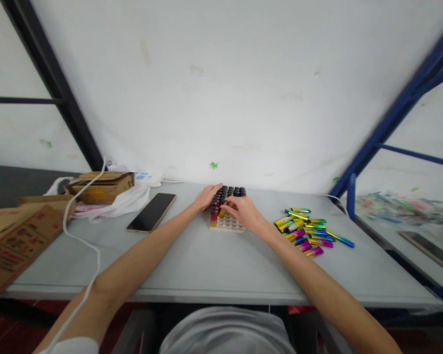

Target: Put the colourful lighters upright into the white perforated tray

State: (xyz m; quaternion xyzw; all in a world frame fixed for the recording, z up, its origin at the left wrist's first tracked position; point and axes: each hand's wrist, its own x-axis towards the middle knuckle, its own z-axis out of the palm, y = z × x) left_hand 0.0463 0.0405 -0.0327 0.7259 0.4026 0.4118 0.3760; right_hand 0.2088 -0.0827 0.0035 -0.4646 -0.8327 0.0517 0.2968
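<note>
A white tray with rows of round holes (227,227) sits on the grey table. Black-topped, coloured tubes (214,211) stand upright in its left and back rows, while holes at the front right show bare. My left hand (207,195) rests against the tray's back left side, its fingertips by the black tops. Over the middle of the tray, my right hand (240,209) pinches the black top of a yellow tube (222,213). Right of that hand, several shiny yellow, green, blue and purple tubes (305,232) lie in a loose pile.
A black phone (152,212) lies left of my left forearm. Cardboard boxes (102,188) and a white plastic bag (127,202) are farther left. A white cable (81,240) hangs across the left side. Blue metal framing (384,118) stands at the right.
</note>
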